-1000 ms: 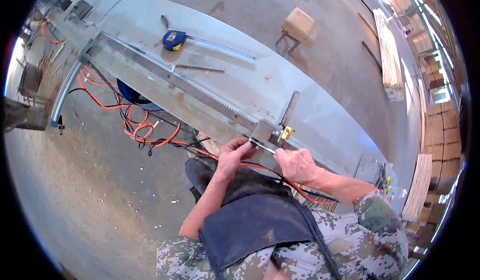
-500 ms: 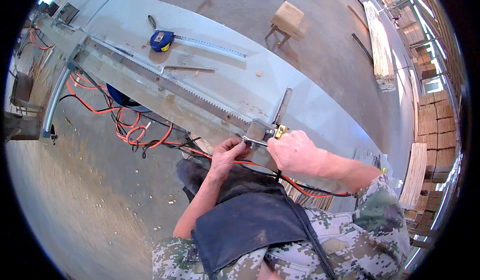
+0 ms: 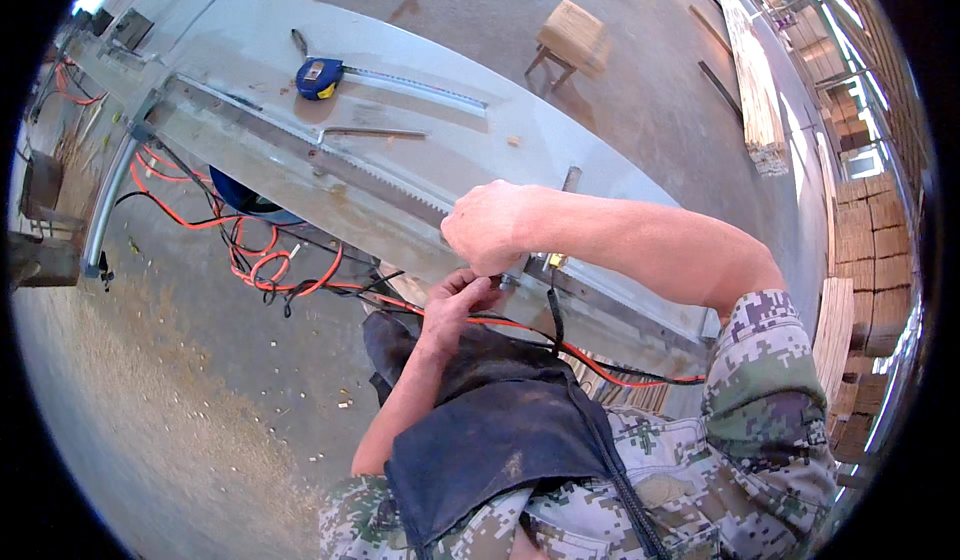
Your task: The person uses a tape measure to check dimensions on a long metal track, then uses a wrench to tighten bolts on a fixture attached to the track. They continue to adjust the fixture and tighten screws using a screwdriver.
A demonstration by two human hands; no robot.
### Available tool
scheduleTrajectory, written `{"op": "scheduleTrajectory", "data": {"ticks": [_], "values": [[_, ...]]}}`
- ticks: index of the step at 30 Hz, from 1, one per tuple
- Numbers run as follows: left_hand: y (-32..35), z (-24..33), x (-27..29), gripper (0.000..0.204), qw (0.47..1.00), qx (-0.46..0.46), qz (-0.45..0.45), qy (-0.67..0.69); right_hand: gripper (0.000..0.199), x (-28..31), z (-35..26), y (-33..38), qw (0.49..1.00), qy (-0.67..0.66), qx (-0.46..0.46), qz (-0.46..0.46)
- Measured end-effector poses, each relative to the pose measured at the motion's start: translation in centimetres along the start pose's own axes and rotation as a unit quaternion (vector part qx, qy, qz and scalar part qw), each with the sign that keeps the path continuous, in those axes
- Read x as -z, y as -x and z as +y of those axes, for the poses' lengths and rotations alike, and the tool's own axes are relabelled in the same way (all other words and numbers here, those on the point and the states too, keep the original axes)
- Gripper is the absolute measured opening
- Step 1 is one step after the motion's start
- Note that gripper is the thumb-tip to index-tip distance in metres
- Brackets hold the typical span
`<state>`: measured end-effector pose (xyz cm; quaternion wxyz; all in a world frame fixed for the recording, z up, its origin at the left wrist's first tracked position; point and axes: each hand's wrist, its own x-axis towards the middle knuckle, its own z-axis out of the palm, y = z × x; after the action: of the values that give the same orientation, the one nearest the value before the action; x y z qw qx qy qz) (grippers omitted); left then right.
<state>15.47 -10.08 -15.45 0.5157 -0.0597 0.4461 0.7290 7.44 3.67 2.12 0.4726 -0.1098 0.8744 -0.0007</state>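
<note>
My right hand [image 3: 490, 228] is closed in a fist over the near end of the toothed metal rack [image 3: 400, 192], its back hiding what it grips; the slim silver wrench seen in it earlier is covered. Just below, my left hand [image 3: 457, 302] pinches at the table's near edge by a small bolt-like metal part [image 3: 507, 281]. Whatever lies between its fingertips is too small to make out. A yellow-marked piece [image 3: 556, 260] shows just under my right forearm. Farther left lie a hex key [image 3: 372, 133] and a blue tape measure [image 3: 318, 79] with its blade out.
The long grey table [image 3: 420, 70] runs from far left to right. Orange and black cables [image 3: 262, 265] hang along its near side. A curved metal tube [image 3: 112, 205] is at the left. Beyond stand a wooden stool [image 3: 570, 35] and stacked timber [image 3: 755, 85].
My right hand has swung left and away from me, from right of the bolt to above the rack, its forearm now crossing the table. My left hand stays nearly in place.
</note>
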Motion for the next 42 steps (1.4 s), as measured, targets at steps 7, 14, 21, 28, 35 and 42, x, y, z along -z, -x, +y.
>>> {"op": "scheduleTrajectory", "data": {"ticks": [7,14,21,28,35,42], "values": [[-0.8,-1.7,1.0,0.028,0.999,-0.03,-0.016,0.01,0.011,-17.7,1.1,7.0,0.966,-0.083,-0.071,0.233],[-0.9,-1.4,1.5,0.027,1.0,-0.02,-0.009,0.011,0.014,-13.7,0.9,9.9,0.958,-0.114,-0.074,0.253],[-0.8,-1.8,1.1,0.024,0.999,-0.041,-0.011,0.016,0.017,-5.6,0.6,7.4,0.986,-0.046,-0.019,0.16],[-0.1,-0.8,0.3,0.024,1.0,-0.029,-0.003,0.007,0.021,1.4,-1.1,1.3,0.999,0.029,-0.007,-0.045],[-0.5,-1.3,0.5,0.023,1.0,-0.026,0.006,0.013,0.019,0.5,-0.9,1.0,1.0,0.004,-0.011,-0.021],[-0.5,-1.7,1.1,0.023,0.999,-0.043,0.012,0.023,0.015,-8.3,0.0,4.4,0.975,-0.003,0.03,0.221]]}}
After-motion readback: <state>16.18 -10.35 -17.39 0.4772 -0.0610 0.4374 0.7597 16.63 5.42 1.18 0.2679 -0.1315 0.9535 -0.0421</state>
